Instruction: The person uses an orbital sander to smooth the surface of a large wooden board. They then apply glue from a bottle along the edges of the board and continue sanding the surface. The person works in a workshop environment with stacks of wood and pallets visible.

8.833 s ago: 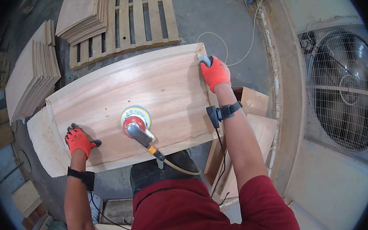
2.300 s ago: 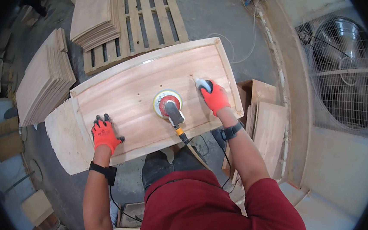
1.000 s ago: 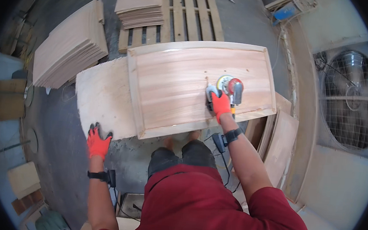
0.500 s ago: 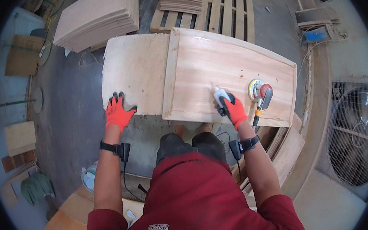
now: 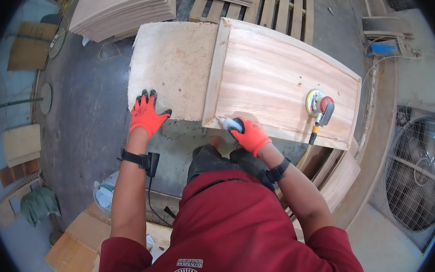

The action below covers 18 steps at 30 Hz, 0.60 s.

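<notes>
My right hand (image 5: 250, 134), in an orange glove with black fingertips, is closed round a small white squeeze bottle (image 5: 232, 124). The bottle's nozzle points at the near left corner of a framed wooden panel (image 5: 278, 74). Gloved the same way, my left hand (image 5: 148, 113) lies with fingers spread on the near left edge of a rough pale board (image 5: 174, 66) under the panel's left side. A red and black orbital sander (image 5: 323, 104) rests on the right part of the panel, its hose running off the near edge.
Behind the work, a stack of thin wood sheets (image 5: 123, 8) stands at the left, beside a wooden pallet (image 5: 283, 13) bearing more sheets. Boards (image 5: 334, 181) lean below the panel's right end. A large caged fan (image 5: 416, 172) stands at the right wall. A bucket (image 5: 104, 193) sits at lower left.
My right hand has moved the squeeze bottle left and nearer, from the panel's middle to its near left corner. My left hand stays spread on the board. The whole view has shifted slightly.
</notes>
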Tool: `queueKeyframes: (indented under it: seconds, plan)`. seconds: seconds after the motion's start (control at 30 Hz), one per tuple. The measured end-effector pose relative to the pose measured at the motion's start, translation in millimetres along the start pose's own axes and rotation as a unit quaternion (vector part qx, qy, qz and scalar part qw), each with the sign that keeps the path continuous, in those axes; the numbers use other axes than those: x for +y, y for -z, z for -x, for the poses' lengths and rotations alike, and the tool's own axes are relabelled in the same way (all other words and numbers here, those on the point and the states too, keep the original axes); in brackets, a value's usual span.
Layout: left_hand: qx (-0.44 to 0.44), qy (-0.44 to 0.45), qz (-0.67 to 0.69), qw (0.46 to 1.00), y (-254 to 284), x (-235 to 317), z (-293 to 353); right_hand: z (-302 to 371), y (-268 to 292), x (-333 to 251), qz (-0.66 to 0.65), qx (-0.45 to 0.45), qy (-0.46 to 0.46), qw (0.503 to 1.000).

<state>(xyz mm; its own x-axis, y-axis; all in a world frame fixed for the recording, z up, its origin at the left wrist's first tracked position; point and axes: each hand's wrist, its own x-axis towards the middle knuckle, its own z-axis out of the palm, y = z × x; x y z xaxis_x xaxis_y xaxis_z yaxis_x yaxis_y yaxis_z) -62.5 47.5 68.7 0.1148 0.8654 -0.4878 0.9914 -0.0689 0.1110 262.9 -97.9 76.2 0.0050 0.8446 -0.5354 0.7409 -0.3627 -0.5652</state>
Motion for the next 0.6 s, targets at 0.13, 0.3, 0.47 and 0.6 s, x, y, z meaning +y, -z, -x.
queueKeyframes:
  seconds: [0.13, 0.3, 0.47, 0.6]
  plan:
    - [-0.014, 0.002, -0.014, 1.000, 3, 0, 1, -2, -2, -12, 0.034, -0.019, 0.007, 0.999]
    - [-0.019, 0.005, -0.021, 1.000, 3, -5, 0, -2, -13, -23, 0.028, -0.046, 0.043, 0.998]
    - [-0.019, -0.020, -0.014, 1.000, 9, 6, -4, 6, -15, -15, 0.017, -0.026, 0.034, 0.999]
    - [0.005, -0.037, -0.023, 0.999, -8, -8, -10, 6, -9, 1, -0.085, 0.033, 0.024, 0.996]
